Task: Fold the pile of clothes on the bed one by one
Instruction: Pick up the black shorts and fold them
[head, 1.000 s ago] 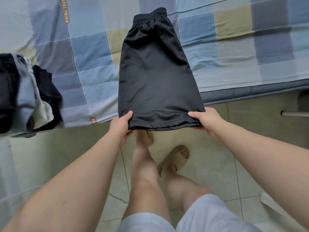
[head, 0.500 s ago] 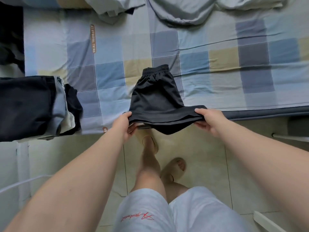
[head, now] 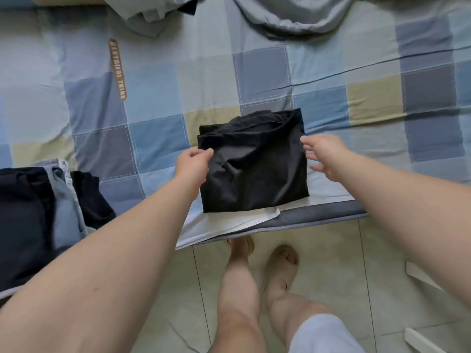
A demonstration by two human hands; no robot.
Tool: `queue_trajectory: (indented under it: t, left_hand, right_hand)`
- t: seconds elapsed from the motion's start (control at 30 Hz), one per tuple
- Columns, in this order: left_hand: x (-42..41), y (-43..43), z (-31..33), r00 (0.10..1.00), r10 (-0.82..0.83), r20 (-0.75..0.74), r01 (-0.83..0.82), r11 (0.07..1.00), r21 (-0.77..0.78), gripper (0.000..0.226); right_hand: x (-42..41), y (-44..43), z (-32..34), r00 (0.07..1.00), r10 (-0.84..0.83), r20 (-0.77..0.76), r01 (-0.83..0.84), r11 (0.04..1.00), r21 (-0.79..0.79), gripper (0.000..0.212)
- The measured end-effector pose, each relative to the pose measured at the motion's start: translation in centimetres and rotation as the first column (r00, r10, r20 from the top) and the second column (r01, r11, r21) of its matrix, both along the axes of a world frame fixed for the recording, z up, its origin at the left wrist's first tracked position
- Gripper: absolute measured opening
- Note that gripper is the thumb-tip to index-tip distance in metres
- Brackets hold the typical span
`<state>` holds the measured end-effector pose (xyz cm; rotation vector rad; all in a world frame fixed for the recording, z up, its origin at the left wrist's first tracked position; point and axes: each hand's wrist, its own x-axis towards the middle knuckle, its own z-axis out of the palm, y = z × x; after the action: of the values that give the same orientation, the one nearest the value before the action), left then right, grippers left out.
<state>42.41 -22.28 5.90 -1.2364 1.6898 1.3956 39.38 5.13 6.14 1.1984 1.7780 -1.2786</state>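
1. One pair of black shorts [head: 254, 169] lies folded into a rough square on the bed [head: 158, 98]. It sits near the bed's front edge, with the waistband on the far side.
2. Two hands are in view. The left hand [head: 193, 165] is at the shorts' left edge, its fingers [head: 204, 155] curled and pinching the fabric there.
3. The right hand [head: 325, 155] hovers just beside the shorts' right edge, fingers spread wide and holding nothing.
4. One stack of folded clothes [head: 25, 220] sits at the left on the bed's edge. It shows three pieces: one dark navy, one pale blue-grey, one black.
5. Loose grey garments [head: 293, 16] lie bunched at the far side of the bed; I cannot tell how many.
6. Two feet in tan sandals [head: 281, 261] stand on the tiled floor [head: 331, 263].
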Motion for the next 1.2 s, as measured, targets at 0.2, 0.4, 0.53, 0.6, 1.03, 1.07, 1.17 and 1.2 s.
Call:
queue_trajectory:
  t: [0.2, 0.4, 0.53, 0.6, 1.03, 1.07, 1.17, 1.2]
  left_hand:
    - [3.4, -0.5, -6.1, 0.976, -0.212, 0.043, 0.216, 0.958, -0.191, 0.089]
    - [3.5, 0.6, -9.7, 0.984, -0.180, -0.011, 0.176, 0.971, -0.160, 0.083]
    - [3.4, 1.1, -10.8, 0.973, -0.214, -0.084, 0.206, 0.974, -0.090, 0.075]
    - [3.5, 1.1, -10.6, 0.983, -0.177, -0.048, 0.172, 0.982, -0.083, 0.057]
    - [6.8, -1.2, 10.9, 0.998, 0.047, -0.043, -0.049, 0.999, -0.024, 0.021]
    - [7.3, -1.8, 13.0, 0.996, 0.063, -0.069, -0.065, 0.997, -0.030, 0.024]
    - [9.7, -4.5, 18.7, 0.979, 0.144, -0.147, -0.154, 0.986, -0.062, 0.027]
    - [10.3, -5.2, 19.8, 0.973, 0.170, -0.156, -0.181, 0.981, -0.065, 0.027]
  right_hand:
    - [3.8, 0.6, -6.0, 0.963, 0.263, 0.058, -0.269, 0.936, 0.228, 0.091]
    - [4.3, 1.1, -10.9, 0.962, 0.267, 0.059, -0.273, 0.949, 0.160, 0.096]
    - [3.9, 2.0, -12.2, 0.976, 0.215, 0.023, -0.213, 0.973, -0.089, 0.080]
    - [3.7, 2.2, -11.9, 0.971, 0.229, 0.070, -0.213, 0.958, -0.190, 0.062]
    - [2.2, -1.0, 12.3, 0.970, 0.243, -0.013, -0.237, 0.930, -0.282, 0.022]
    - [2.4, -1.6, 14.4, 0.967, 0.255, -0.026, -0.252, 0.924, -0.287, 0.023]
    - [3.0, -4.5, 20.1, 0.959, 0.273, -0.080, -0.285, 0.912, -0.296, 0.025]
    - [3.1, -5.3, 21.2, 0.958, 0.273, -0.087, -0.286, 0.912, -0.293, 0.025]
